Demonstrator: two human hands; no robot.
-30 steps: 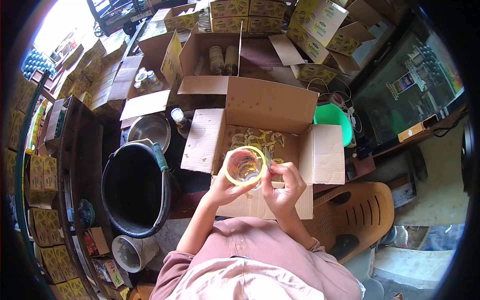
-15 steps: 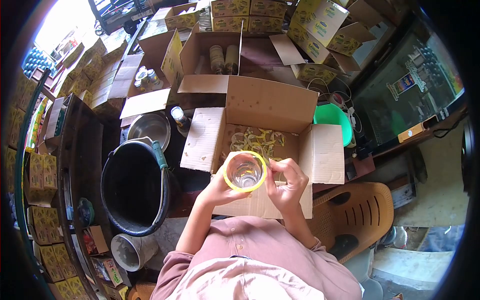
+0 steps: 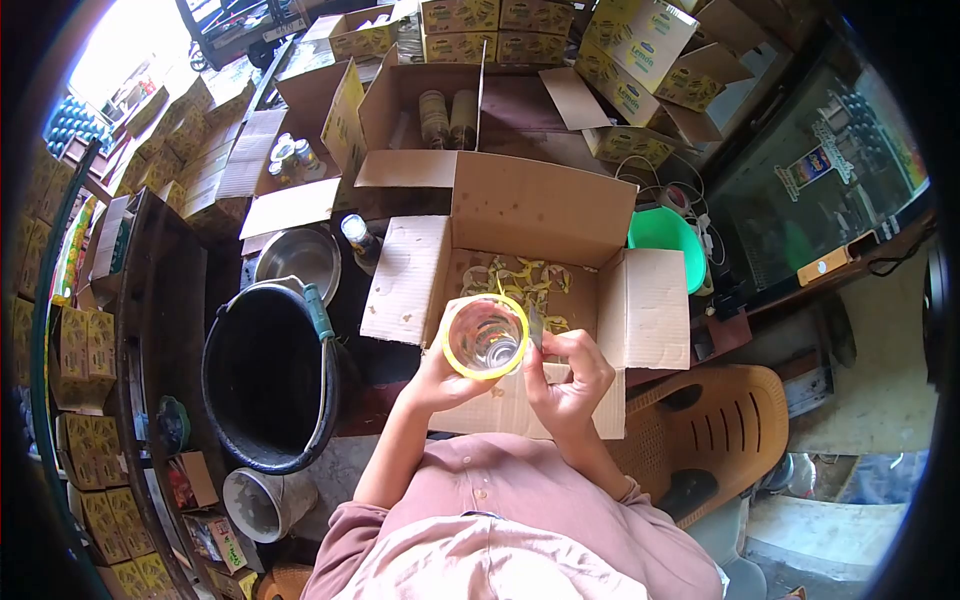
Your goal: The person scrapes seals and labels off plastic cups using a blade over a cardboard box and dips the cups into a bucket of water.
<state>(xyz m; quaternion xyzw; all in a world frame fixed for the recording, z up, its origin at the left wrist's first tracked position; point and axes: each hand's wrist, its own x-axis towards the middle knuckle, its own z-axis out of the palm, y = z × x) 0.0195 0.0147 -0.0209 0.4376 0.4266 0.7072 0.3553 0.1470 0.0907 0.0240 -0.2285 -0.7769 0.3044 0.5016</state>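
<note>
Gripping jar (image 3: 485,338) in left hand (image 3: 438,380), curled round its wall with no visible slack, yellow-rimmed and angled so its inside shows. Pinching thin grey piece (image 3: 537,325) between thumb and fingertips of right hand (image 3: 572,388), with remaining fingers bent; just beside right side of jar rim, can't tell if touching. Holding jar over near edge of box (image 3: 541,212), left of middle. See yellow strips (image 3: 515,274) scattered on box floor, mostly toward far edge. Also see black bucket (image 3: 265,380) off box's left edge, steel bowl (image 3: 300,262) just beyond bucket, green basin (image 3: 668,245) beside box's far right corner, and brown chair (image 3: 725,432) by near right corner.
</note>
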